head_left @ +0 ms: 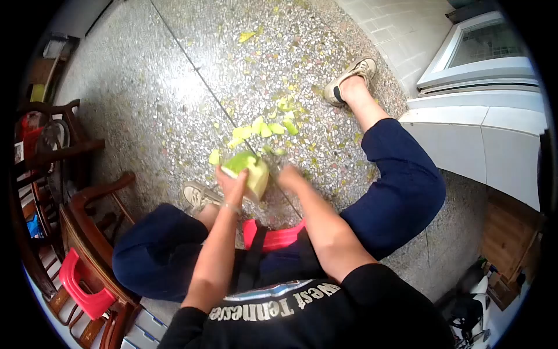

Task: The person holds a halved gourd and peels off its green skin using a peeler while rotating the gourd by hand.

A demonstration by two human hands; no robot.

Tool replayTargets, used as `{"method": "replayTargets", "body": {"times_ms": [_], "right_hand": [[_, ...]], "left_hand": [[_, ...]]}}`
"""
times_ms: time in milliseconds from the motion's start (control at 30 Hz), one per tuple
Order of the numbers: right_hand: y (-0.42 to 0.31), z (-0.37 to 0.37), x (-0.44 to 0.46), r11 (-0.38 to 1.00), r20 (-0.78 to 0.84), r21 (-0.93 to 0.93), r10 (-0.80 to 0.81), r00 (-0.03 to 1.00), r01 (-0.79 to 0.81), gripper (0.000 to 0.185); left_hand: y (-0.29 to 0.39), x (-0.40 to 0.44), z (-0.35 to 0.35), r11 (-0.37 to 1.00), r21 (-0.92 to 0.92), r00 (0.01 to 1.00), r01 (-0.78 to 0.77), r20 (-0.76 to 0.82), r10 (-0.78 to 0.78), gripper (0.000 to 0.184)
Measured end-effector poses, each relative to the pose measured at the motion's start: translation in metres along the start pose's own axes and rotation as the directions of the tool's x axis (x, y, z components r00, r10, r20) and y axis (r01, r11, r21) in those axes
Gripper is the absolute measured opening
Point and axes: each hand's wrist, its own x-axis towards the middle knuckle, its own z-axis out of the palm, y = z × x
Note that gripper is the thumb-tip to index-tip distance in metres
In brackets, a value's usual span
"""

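A large pale green fruit (257,181), partly peeled, with darker green skin on its upper left, is held above the speckled floor. My left hand (232,185) grips it from the left side, with the thumb lying on it. Just right of the fruit is my right hand (289,177), blurred, its fingers closed; what it holds is too smeared to make out. Cut pieces of green peel (265,130) lie on the floor beyond the fruit.
Wooden chairs (96,256) stand at the left, one bearing a red plastic stool (87,285). Another red seat (282,237) is beneath me. At the right are a white tiled ledge (505,145) and a framed window (488,46). My feet flank the peel.
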Motion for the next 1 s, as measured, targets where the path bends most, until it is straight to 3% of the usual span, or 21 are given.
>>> {"method": "replayTargets", "body": {"times_ms": [33,100,167,233,300,333,433,667,767,800,833,900,933,1000], "right_hand": [[0.0,-0.006,0.001,0.996,-0.02,0.089,0.021,1.0,-0.019,0.024],[-0.004,-0.02,-0.013,0.932,0.21,0.27,0.188,0.96,-0.241,0.027],[-0.013,-0.014,-0.001,0.97,0.023,0.205,0.131,0.991,-0.133,0.029],[-0.055,-0.041,-0.023,0.989,-0.187,0.141,-0.028,0.982,0.055,0.017],[-0.075,-0.052,-0.032,0.972,-0.072,-0.155,-0.188,0.98,0.175,0.017],[-0.081,-0.051,-0.036,0.962,-0.062,-0.218,-0.182,0.981,0.164,0.018],[-0.067,-0.03,-0.029,0.955,-0.195,-0.231,-0.232,0.953,0.185,0.016],[-0.035,-0.025,-0.002,0.968,-0.162,-0.212,-0.168,0.972,0.131,0.016],[-0.03,-0.021,0.008,0.972,-0.193,-0.207,-0.154,0.969,0.114,0.017],[-0.027,-0.02,0.01,1.0,0.016,0.0,-0.006,1.0,0.006,0.017],[-0.022,-0.017,0.008,0.972,0.245,0.184,0.097,0.965,-0.145,0.017],[0.012,0.002,0.028,0.98,0.477,-0.155,-0.036,0.878,0.124,0.016],[0.01,-0.004,0.018,0.999,0.284,-0.005,0.05,0.958,-0.05,0.016],[-0.002,-0.018,0.001,0.938,0.163,0.194,0.258,0.952,-0.287,0.016]], "left_hand": [[-0.014,0.005,-0.003,0.999,-0.049,1.0,0.015,0.011,-0.015,0.091],[-0.031,0.006,-0.004,0.993,-0.086,0.997,0.078,-0.005,-0.079,0.089],[-0.004,-0.007,-0.007,0.976,-0.114,0.983,0.186,0.019,-0.185,0.088],[0.001,-0.013,-0.007,0.965,-0.178,0.981,0.194,0.047,-0.189,0.087],[-0.008,-0.007,-0.005,0.975,-0.156,0.988,0.157,0.029,-0.155,0.087],[-0.013,-0.003,-0.004,0.987,-0.099,0.991,0.13,-0.003,-0.131,0.087],[-0.018,-0.001,-0.001,0.986,-0.115,0.992,0.122,-0.009,-0.123,0.088],[-0.016,0.005,0.004,0.999,-0.005,0.996,0.049,-0.075,-0.049,0.095],[-0.02,0.008,0.002,0.998,-0.051,0.997,0.04,-0.057,-0.043,0.092],[-0.013,0.004,0.0,0.995,-0.078,0.997,0.06,-0.034,-0.063,0.091],[-0.01,0.002,-0.001,0.992,-0.107,0.997,0.073,-0.012,-0.074,0.089],[-0.035,0.011,-0.002,0.987,-0.162,1.0,0.003,-0.009,-0.004,0.088],[-0.07,0.023,0.001,0.997,-0.031,0.997,-0.065,-0.046,0.063,0.081],[-0.063,0.01,0.001,0.999,-0.033,1.0,-0.02,-0.005,0.019,0.082]]}}
